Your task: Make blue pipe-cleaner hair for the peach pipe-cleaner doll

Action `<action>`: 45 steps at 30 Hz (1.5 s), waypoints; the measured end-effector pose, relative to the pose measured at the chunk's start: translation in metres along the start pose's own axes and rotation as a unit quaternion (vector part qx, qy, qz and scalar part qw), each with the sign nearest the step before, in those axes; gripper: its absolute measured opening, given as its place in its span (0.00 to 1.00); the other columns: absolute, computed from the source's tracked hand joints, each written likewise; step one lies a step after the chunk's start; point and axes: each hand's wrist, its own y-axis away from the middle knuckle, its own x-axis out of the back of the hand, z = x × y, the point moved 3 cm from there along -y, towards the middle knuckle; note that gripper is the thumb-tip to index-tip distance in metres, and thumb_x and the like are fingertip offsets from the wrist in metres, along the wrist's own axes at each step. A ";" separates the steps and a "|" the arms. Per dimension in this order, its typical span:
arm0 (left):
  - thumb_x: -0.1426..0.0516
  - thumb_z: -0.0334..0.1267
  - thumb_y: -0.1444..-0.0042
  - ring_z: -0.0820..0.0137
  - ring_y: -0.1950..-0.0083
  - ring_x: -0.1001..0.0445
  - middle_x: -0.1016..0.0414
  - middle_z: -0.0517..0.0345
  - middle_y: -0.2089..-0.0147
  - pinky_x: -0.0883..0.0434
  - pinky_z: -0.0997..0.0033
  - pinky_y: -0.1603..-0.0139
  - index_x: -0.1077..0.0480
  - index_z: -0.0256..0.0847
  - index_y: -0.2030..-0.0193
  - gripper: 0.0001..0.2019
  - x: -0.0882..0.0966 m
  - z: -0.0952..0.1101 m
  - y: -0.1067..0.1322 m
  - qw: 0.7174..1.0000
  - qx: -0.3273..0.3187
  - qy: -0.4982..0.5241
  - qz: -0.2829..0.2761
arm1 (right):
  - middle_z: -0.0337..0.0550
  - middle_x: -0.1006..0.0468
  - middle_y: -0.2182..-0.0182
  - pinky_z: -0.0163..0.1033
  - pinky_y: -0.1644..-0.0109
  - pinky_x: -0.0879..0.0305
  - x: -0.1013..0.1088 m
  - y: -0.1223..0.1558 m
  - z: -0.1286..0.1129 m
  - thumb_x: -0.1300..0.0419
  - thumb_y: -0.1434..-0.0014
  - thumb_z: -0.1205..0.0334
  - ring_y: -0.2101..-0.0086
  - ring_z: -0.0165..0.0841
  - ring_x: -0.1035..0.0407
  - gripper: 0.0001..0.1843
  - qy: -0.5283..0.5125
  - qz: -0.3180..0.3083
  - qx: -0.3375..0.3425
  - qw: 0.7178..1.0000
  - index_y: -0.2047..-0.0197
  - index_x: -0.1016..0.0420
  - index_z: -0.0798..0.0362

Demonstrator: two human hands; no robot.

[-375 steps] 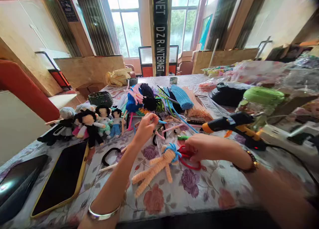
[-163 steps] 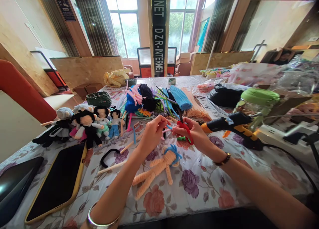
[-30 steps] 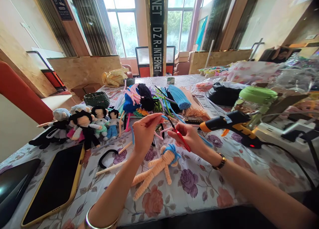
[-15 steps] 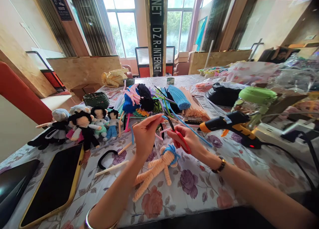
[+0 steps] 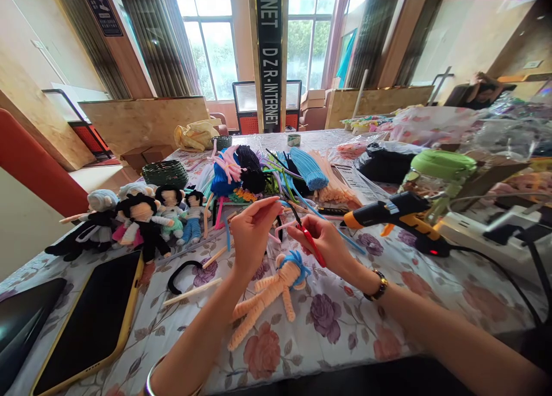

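Observation:
My left hand is raised above the table and pinches the end of a blue pipe cleaner that trails off to the right. My right hand grips red-handled scissors, their dark blades pointing up toward the pinched end. Below both hands lies a peach pipe-cleaner doll with blue hair, flat on the floral tablecloth.
Finished dolls stand at the left. A yellow-cased phone and a dark tablet lie near the front left. Pipe-cleaner bundles sit behind. A glue gun, a green-lidded jar and a power strip stand at the right.
Earlier my right hand picked the scissors up off the table and brought them to the blue pipe cleaner. Over the last second both hands have barely shifted.

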 end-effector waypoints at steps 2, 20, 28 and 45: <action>0.39 0.41 0.51 0.72 0.68 0.23 0.21 0.58 0.70 0.27 0.76 0.65 0.24 0.39 0.64 0.10 0.000 0.000 -0.001 1.000 0.008 -0.008 -0.013 | 0.31 0.38 0.84 0.33 0.77 0.48 0.003 0.000 -0.002 0.37 0.50 0.47 0.81 0.26 0.43 0.22 0.063 0.022 0.018 0.998 0.77 0.43 0.51; 0.42 0.43 0.46 0.69 0.68 0.21 0.21 0.55 0.70 0.25 0.70 0.63 0.32 0.37 0.70 0.10 -0.005 -0.003 -0.001 0.996 0.051 0.043 -0.057 | 0.31 0.39 0.81 0.33 0.76 0.48 0.005 -0.001 0.000 0.38 0.48 0.47 0.79 0.27 0.44 0.21 0.086 0.045 0.045 0.994 0.76 0.44 0.50; 0.41 0.42 0.47 0.67 0.67 0.20 0.21 0.55 0.71 0.24 0.67 0.62 0.33 0.37 0.70 0.10 -0.006 -0.004 -0.001 0.992 0.072 0.087 -0.062 | 0.32 0.38 0.81 0.33 0.76 0.47 0.005 -0.001 0.002 0.38 0.50 0.44 0.79 0.27 0.43 0.22 0.090 0.036 0.050 0.994 0.76 0.43 0.50; 0.40 0.43 0.48 0.65 0.68 0.20 0.21 0.55 0.71 0.23 0.64 0.61 0.34 0.37 0.71 0.11 -0.008 -0.004 0.000 0.989 0.093 0.100 -0.063 | 0.33 0.38 0.83 0.34 0.77 0.47 0.007 -0.002 0.002 0.38 0.50 0.42 0.80 0.27 0.43 0.23 0.100 0.032 0.053 0.993 0.77 0.43 0.50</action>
